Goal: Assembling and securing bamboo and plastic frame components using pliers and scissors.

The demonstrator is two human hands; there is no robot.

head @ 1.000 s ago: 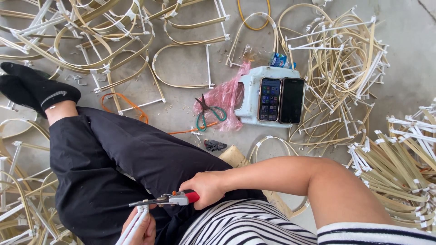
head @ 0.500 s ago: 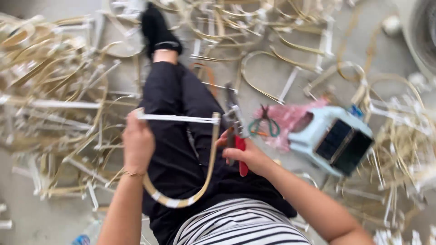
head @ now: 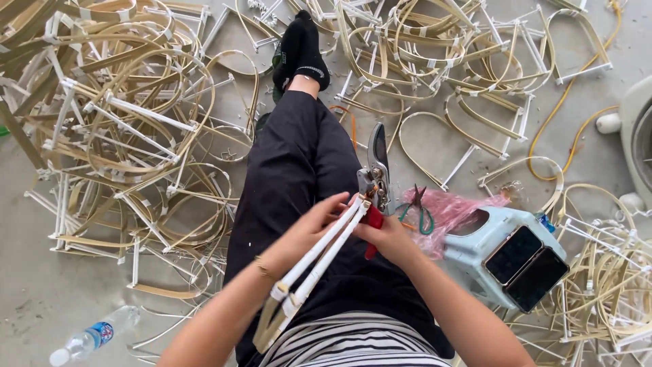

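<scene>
My left hand (head: 309, 231) grips a white-and-tan bamboo frame piece (head: 305, 275) that runs from my fingers down toward my striped shirt. Its white bars end at the tool. My right hand (head: 390, 234) holds red-handled pruning shears (head: 375, 183), whose dark blades point away from me above my black-trousered leg (head: 299, 170). The two hands meet over my lap, with the frame's top end touching the shears near their pivot.
Heaps of bent bamboo frames (head: 122, 122) cover the concrete floor left, ahead and right. A pale blue stool (head: 506, 255) carrying two dark phones stands to my right, beside pink plastic and small green scissors (head: 418, 207). A plastic water bottle (head: 92, 336) lies at lower left.
The view steadied and turned left. My left hand swung the frame from held wide across my lap to lengthwise along it, and both hands came together at the shears.
</scene>
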